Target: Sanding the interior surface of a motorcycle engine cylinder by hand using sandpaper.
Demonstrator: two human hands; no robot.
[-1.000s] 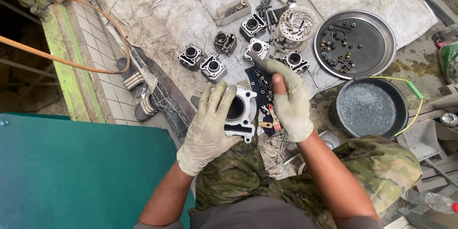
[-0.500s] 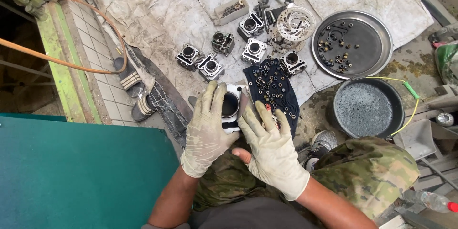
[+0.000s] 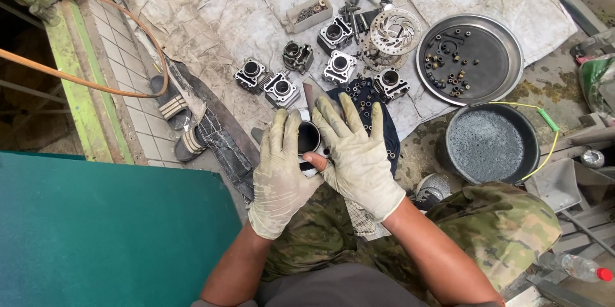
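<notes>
gloves: thin off-white rubbery gloves, matt, grime-stained, on left hand [image 3: 280, 176] and right hand [image 3: 359, 156]
held part: grey cast-metal engine cylinder [image 3: 307, 137], dull, dark smooth bore
ground sheet: pale woven cloth tarp [image 3: 211, 19], creased, dirty
tray: round silvery metal tray [image 3: 509, 57], glossy rim
tub: black plastic basin [image 3: 530, 129], matt
disc: perforated steel brake disc [image 3: 396, 30], bright sheen
trousers: camouflage cloth trousers [image 3: 512, 230], matt

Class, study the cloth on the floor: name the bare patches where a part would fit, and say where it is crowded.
Bare cloth lies upper left, between the orange hose and the small parts tray; another patch lies above the round tray. Crowded: the engine cylinders, the brake disc and the dark rag beside the right hand.
</notes>
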